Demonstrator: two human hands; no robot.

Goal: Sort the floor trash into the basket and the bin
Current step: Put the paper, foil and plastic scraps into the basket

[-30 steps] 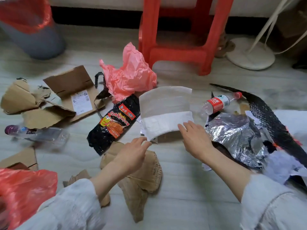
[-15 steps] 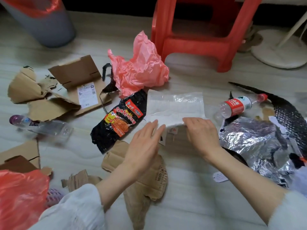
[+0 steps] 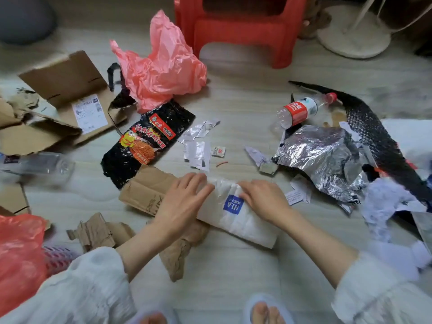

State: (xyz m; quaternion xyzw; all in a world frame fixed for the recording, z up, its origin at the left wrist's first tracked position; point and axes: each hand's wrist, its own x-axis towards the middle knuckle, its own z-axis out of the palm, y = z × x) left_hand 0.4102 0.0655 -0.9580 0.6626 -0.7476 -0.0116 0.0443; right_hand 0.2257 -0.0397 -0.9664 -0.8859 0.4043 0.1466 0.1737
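Left hand [image 3: 184,202] and right hand [image 3: 264,199] are both pressing flat-fingered on the folded white plastic bag [image 3: 245,228] — slippery stuff, it'll probably spring open if the pressure lets up.

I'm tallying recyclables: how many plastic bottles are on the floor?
2. The red-label bottle lies beside the foil wrapper; the clear bottle lies far left by the cardboard. Others may hide under litter.

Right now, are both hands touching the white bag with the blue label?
Touching. In the head view, the left hand and right hand both press their fingers onto the white bag, no gap.
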